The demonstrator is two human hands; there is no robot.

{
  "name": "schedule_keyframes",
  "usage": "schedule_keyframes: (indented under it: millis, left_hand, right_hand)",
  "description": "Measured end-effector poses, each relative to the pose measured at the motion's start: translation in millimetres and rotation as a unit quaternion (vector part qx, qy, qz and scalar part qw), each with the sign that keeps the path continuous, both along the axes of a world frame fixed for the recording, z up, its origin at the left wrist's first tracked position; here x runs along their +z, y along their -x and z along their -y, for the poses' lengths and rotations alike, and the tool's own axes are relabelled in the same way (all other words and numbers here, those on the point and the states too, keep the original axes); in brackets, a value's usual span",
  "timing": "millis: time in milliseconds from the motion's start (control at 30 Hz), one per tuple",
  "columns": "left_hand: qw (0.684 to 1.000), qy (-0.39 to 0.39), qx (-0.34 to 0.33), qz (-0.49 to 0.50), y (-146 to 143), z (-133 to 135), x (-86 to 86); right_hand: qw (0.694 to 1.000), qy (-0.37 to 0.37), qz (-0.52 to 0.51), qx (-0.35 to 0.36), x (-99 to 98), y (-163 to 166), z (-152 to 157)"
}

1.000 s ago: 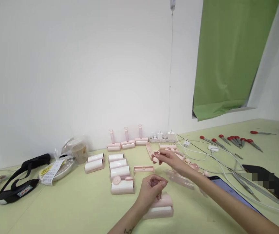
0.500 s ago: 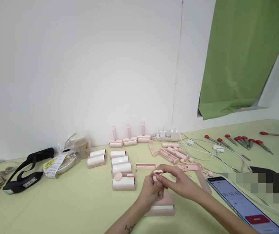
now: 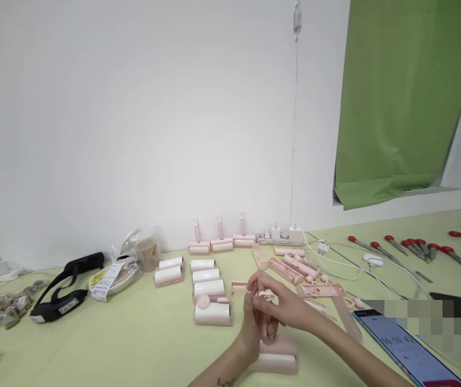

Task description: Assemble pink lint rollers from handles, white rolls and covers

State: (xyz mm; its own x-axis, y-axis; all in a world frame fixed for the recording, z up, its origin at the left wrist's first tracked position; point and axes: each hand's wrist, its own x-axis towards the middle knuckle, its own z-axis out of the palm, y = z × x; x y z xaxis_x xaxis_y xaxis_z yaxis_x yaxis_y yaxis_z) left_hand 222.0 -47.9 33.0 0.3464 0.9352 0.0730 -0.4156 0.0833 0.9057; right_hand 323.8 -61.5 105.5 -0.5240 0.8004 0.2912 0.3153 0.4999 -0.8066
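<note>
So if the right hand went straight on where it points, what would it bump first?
Probably the left hand: the right hand points left and seems to touch it, though depth is unclear.

Bright, soft lt on wall (image 3: 174, 134), dark top-R corner, blocky pixels btm R
</note>
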Motion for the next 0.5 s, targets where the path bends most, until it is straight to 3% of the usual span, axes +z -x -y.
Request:
schedule_keyframes:
  millis: [100,267,367,500]
  left_hand:
    - [0.999,0.04,0.024,0.025,-5.6,-0.3,-7.8]
    - [0.994,0.072,0.084,0.023,-12.7,0.3,-22.7]
    - [0.985,0.111,0.127,0.021,-15.8,2.5,-24.3]
    - [0.984,0.126,0.129,0.01,-14.8,6.6,-16.1]
  right_hand:
    - [0.991,0.112,0.028,0.073,4.5,2.8,-0.8]
    - [0.982,0.186,0.022,0.035,-5.2,2.1,-0.1]
    - [0.981,0.195,0.024,0.007,-8.4,2.3,-0.5]
    - [0.984,0.175,0.036,-0.01,-5.8,4.9,0.9]
